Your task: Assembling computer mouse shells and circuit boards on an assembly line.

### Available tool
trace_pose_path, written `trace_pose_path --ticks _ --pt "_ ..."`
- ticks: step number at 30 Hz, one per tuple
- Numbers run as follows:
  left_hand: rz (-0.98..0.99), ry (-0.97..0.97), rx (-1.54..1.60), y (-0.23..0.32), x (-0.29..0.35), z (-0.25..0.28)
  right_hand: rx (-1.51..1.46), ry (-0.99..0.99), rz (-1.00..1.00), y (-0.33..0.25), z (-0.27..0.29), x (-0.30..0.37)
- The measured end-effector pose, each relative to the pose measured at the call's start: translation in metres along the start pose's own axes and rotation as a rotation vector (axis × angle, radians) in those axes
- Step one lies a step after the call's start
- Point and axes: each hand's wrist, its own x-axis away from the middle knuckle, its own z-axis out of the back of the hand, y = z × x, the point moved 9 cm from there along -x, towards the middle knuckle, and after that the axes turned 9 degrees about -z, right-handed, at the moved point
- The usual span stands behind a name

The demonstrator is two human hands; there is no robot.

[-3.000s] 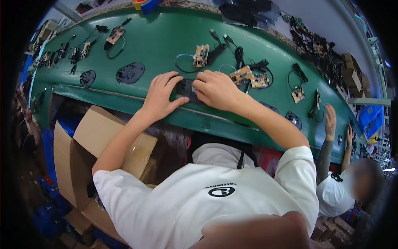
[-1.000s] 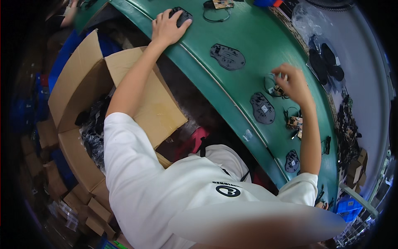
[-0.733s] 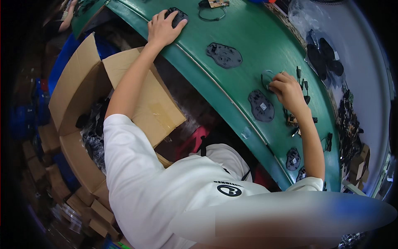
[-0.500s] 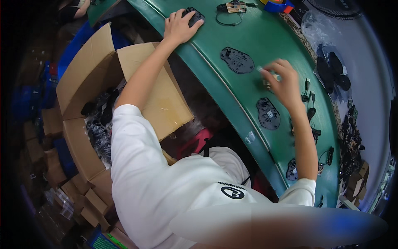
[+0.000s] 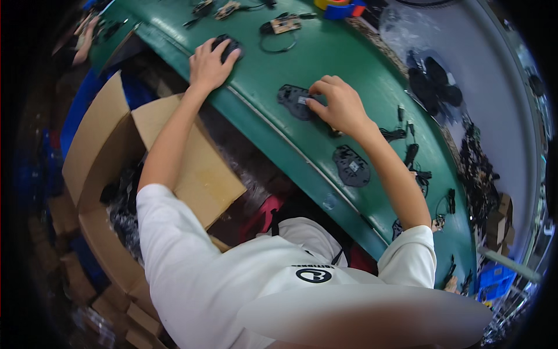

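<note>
My left hand is closed over a dark mouse shell near the table's near edge, its fingers bent across the top. My right hand is over another black mouse bottom shell. Its thumb and forefinger are at a small clear, whitish piece on that shell. Something small and tan shows under the right palm, mostly hidden. Closer to me lies a further mouse bottom shell with a similar pale square in it. Part of one more shell shows beside my right forearm.
Coiled black cables lie along the green table. A circuit board with a cable lies beyond my hands. Bagged black parts and a cable heap line the far side. An open cardboard box stands at left.
My right hand has moved left onto the farther mouse shell, bringing a small clear piece to it; a pale square now shows there. My left hand stays on its shell. The view has shifted.
</note>
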Motion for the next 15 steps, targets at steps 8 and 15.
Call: trace_pose_path --ticks 8,15 --pt "0.017 -0.066 -0.019 0.012 0.000 0.005 0.577 0.473 -0.633 0.254 0.145 0.053" --pt "-0.243 0.285 0.105 0.053 0.004 0.044 0.621 0.511 -0.408 0.249 0.150 0.066"
